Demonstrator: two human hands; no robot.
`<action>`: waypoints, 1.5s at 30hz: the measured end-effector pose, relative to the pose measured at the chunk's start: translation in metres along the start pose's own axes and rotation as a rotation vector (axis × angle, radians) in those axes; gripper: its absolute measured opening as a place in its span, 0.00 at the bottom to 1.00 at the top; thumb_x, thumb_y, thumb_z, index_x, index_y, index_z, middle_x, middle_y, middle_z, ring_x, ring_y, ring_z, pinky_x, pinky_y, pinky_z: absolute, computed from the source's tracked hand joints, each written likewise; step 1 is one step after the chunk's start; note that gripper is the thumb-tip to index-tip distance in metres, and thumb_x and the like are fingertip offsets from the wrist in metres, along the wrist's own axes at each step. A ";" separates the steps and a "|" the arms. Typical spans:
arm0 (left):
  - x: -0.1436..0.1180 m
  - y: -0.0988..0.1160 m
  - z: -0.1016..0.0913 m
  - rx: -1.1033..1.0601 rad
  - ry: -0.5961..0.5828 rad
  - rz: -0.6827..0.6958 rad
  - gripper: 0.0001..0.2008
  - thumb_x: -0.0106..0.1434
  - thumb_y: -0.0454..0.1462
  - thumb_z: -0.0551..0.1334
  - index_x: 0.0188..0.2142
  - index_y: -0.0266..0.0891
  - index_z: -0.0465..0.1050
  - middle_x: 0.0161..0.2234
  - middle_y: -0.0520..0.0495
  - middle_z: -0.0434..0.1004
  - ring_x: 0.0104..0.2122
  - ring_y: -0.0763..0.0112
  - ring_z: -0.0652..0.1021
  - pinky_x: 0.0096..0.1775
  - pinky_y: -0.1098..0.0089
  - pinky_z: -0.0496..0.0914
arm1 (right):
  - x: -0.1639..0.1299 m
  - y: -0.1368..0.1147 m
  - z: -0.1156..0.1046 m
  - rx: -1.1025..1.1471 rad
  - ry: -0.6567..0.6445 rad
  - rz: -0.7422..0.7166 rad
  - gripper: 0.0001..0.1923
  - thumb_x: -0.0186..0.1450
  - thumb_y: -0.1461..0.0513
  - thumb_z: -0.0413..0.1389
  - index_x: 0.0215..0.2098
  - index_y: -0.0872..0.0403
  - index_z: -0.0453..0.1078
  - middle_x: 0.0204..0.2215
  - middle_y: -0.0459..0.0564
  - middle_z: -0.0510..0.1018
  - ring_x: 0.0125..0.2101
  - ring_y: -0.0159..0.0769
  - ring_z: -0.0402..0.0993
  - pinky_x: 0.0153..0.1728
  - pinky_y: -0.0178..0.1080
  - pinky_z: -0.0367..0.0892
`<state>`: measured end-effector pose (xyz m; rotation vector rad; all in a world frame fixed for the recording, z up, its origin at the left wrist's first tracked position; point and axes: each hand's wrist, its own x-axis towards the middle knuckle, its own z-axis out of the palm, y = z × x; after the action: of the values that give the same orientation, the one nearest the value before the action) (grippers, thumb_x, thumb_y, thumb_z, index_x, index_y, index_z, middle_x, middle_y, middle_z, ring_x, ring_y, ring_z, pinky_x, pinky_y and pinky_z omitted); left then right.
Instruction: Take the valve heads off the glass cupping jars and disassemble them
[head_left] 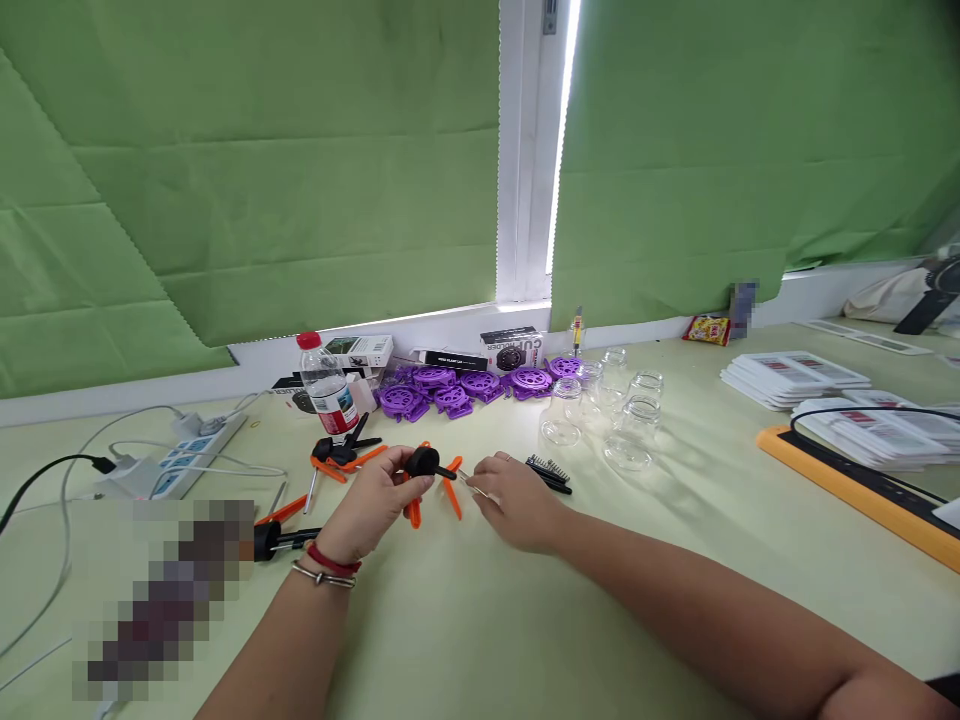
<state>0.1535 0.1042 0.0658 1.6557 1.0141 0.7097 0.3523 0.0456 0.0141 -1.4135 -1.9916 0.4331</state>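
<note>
Your bottle [322,385] has a red cap [308,341]. Right of it, you see purple openwork discs [403,400] and, farther right, colourless clear cups [642,425]. Nearer you than the bottle, the round knob [423,462] is black, the slim legs [452,493] orange. Behind it, your curtains [300,170] hang plain green.

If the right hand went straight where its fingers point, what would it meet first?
Probably the black part held in the left hand, at its stem; an orange piece sits close by, depth unclear.
</note>
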 end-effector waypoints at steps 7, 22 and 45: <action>-0.005 0.000 0.019 -0.085 -0.256 0.032 0.17 0.54 0.40 0.65 0.42 0.38 0.69 0.36 0.47 0.74 0.34 0.69 0.75 0.36 0.68 0.69 | 0.014 -0.015 -0.012 0.938 -0.088 0.490 0.18 0.58 0.49 0.57 0.28 0.57 0.68 0.18 0.43 0.69 0.15 0.24 0.56 0.17 0.32 0.51; 0.009 -0.016 0.017 0.029 -0.048 -0.004 0.25 0.50 0.43 0.67 0.47 0.37 0.68 0.29 0.52 0.72 0.28 0.71 0.74 0.31 0.68 0.70 | 0.009 0.011 -0.040 1.150 0.077 0.513 0.17 0.53 0.57 0.64 0.36 0.58 0.68 0.19 0.44 0.73 0.15 0.23 0.61 0.15 0.29 0.53; 0.001 -0.004 0.011 0.427 0.147 0.050 0.21 0.54 0.50 0.60 0.42 0.39 0.66 0.29 0.50 0.71 0.26 0.69 0.72 0.26 0.71 0.65 | -0.014 -0.009 0.003 0.551 0.004 0.014 0.20 0.61 0.62 0.55 0.51 0.51 0.64 0.44 0.52 0.76 0.39 0.36 0.74 0.38 0.39 0.68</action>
<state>0.1623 0.1010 0.0589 2.0228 1.2999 0.6883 0.3469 0.0298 0.0128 -1.0737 -1.6781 0.9023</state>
